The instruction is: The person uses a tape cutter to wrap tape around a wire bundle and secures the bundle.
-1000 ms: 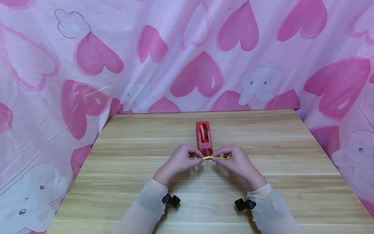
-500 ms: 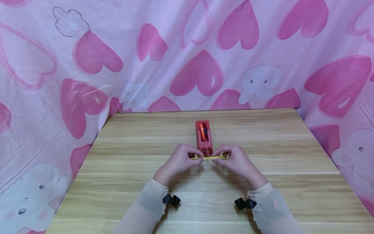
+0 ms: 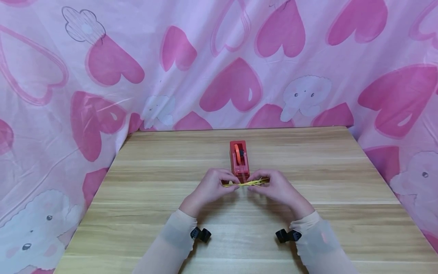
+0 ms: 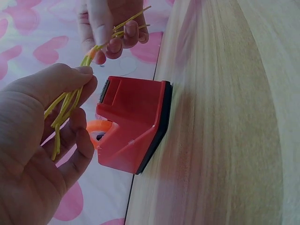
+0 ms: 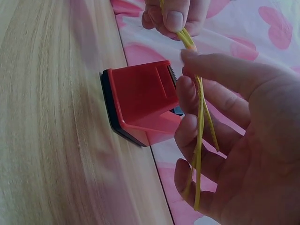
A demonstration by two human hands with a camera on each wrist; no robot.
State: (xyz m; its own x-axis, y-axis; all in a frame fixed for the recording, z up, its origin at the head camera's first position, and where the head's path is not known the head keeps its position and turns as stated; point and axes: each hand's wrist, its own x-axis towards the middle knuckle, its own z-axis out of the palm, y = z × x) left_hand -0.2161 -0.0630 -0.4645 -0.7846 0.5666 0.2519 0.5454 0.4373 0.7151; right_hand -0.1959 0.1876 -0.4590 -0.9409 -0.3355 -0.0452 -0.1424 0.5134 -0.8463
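A bundle of thin yellow strands (image 3: 243,184) is stretched between both hands, just in front of a red tape dispenser (image 3: 241,170). My left hand (image 3: 213,186) pinches one side of it between thumb and fingertips, and the loose ends (image 4: 58,136) hang across the fingers. The right hand (image 3: 276,187) pinches the other side, with strand ends (image 5: 198,164) trailing over its curled fingers. Between the two grips the bundle has a small orange patch (image 4: 92,52). The dispenser's toothed cutter (image 4: 104,90) faces the hands, and an orange tape roll (image 3: 237,154) sits inside it.
The dispenser stands on a wooden table (image 3: 164,217), whose far edge meets a pink heart-patterned cloth (image 3: 219,23). This cloth also hangs along the left and right sides. Black wrist cameras (image 3: 201,234) are strapped over both pale sleeves.
Both hands stay in nearly the same place, still pinching the bundle. The strand ends at the right hand now fan out more and point slightly upward.
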